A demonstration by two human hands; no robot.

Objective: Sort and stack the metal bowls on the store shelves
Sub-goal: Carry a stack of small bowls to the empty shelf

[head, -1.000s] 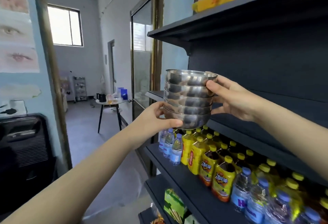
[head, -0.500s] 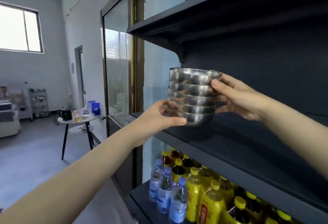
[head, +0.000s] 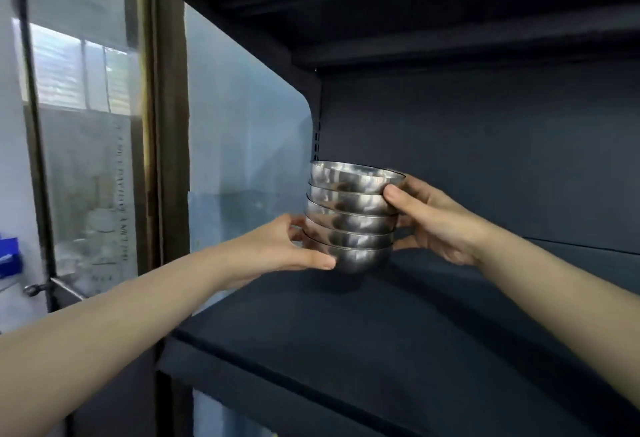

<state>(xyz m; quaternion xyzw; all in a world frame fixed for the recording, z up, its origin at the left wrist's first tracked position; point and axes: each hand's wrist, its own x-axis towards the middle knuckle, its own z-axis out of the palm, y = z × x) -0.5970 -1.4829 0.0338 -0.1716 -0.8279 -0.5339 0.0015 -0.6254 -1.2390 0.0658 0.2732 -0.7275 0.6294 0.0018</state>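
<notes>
A stack of several nested metal bowls (head: 351, 214) is held between both hands at the back left of a dark shelf (head: 346, 339). My left hand (head: 287, 249) grips the lowest bowls from the left, thumb across the front. My right hand (head: 436, 221) holds the upper bowls from the right, thumb against the second bowl's rim. The bottom bowl is at or just above the shelf surface; contact cannot be told.
The dark shelf above (head: 415, 20) forms a low ceiling over the stack. The shelf's back panel (head: 485, 142) stands close behind the bowls. A glass door with a brass frame (head: 149, 142) is to the left. The shelf board extends rightward and toward me.
The view has risen and closed in on the shelf, so the bottles below are out of sight. Both hands have carried the bowl stack deeper over the shelf and lower toward its surface.
</notes>
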